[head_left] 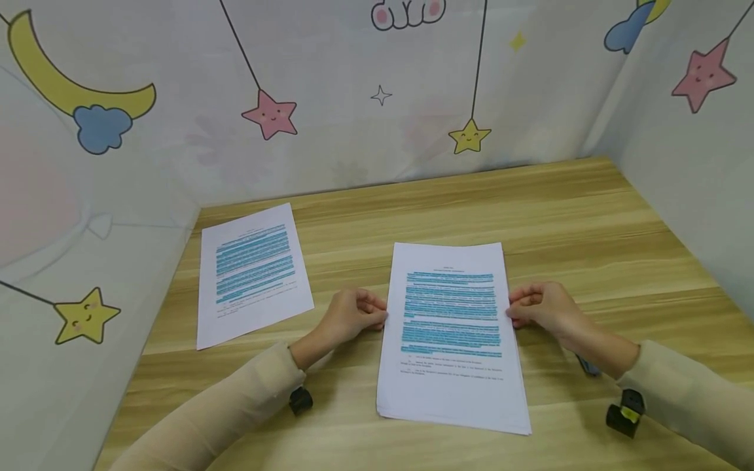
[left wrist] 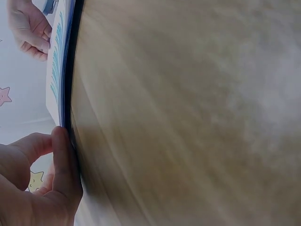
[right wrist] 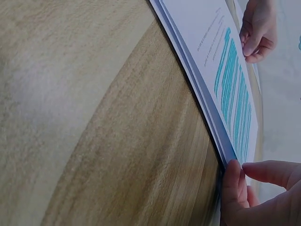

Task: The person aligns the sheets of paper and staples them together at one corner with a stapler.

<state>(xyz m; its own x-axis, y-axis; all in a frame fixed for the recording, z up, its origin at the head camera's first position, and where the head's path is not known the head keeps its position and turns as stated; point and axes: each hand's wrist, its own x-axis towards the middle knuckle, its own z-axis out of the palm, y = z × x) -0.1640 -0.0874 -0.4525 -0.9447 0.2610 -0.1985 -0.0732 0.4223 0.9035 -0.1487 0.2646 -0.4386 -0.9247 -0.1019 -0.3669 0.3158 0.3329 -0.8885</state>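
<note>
A stack of printed paper sheets (head_left: 450, 392), its text highlighted in blue, lies in the middle of the table. My left hand (head_left: 353, 313) pinches its left long edge between thumb and fingers. On the opposite side my right hand (head_left: 544, 307) pinches the right edge at about the same height. From the right wrist view, the right thumb (right wrist: 270, 172) is at the top sheet and the fingertips (right wrist: 231, 176) are against the side, where the layered sheet edges (right wrist: 188, 70) show slightly uneven. The left index finger (left wrist: 60, 146) touches the stack's side in the left wrist view.
Another highlighted printed sheet (head_left: 253, 275) lies at the table's back left, turned slightly. A small dark object (head_left: 588, 365) is partly hidden under my right wrist. Patterned cloth walls (head_left: 353, 150) rise behind and beside the wooden table (head_left: 565, 216).
</note>
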